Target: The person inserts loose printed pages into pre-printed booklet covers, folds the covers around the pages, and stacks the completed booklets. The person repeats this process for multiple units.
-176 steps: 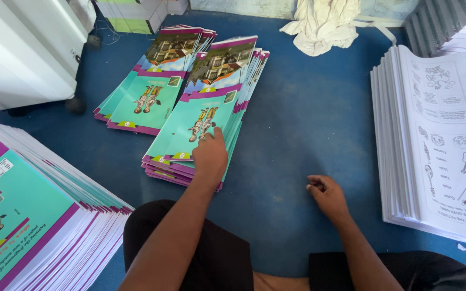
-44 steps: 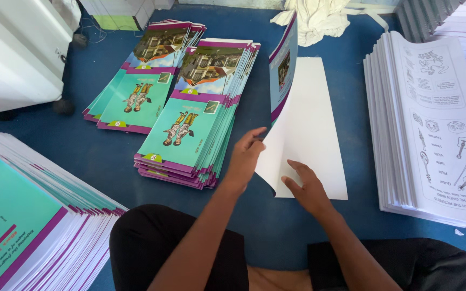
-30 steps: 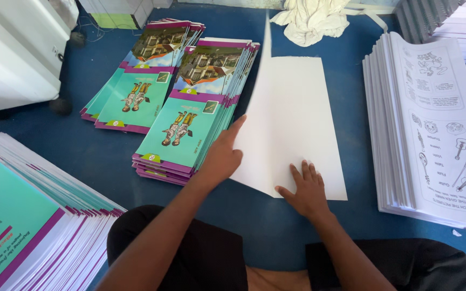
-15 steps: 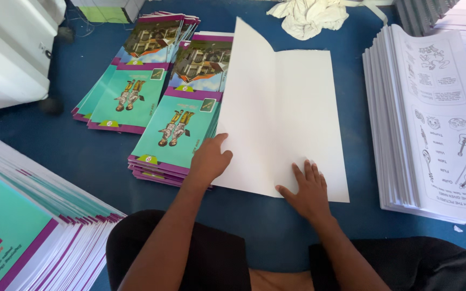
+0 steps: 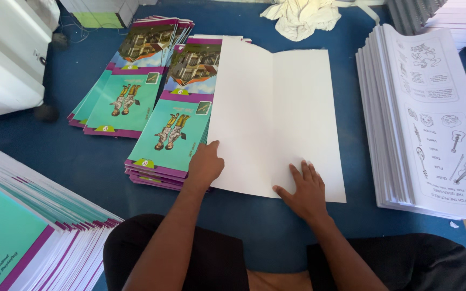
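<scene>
I see a blue floor covering filling most of the frame, person seated on it, dark trousers along the bottom edge. White cabinet or appliance at upper left, crumpled pale cloth at top centre. No real containers here, just stacks: a fanned pile of teal-and-purple covers at lower left, two more piles of the same covers opened flat, one at upper left of centre, one just right of it. At the right edge a tall stack of white printed pages with line drawings on top, another white stack in the top right corner.

Centre of frame: an opened cover lying blank white side up, a fold crease down its middle, its left half resting over the right part of the nearer cover pile, its right half flat on the floor covering.

Left hand sits at the sheet's lower left edge, fingers curled loosely, touching the edge where it meets the pile; I can't tell if it pinches the sheet or just rests. Right hand lies flat on the sheet's lower right part, fingers spread and straight, palm down, gripping nothing
</scene>
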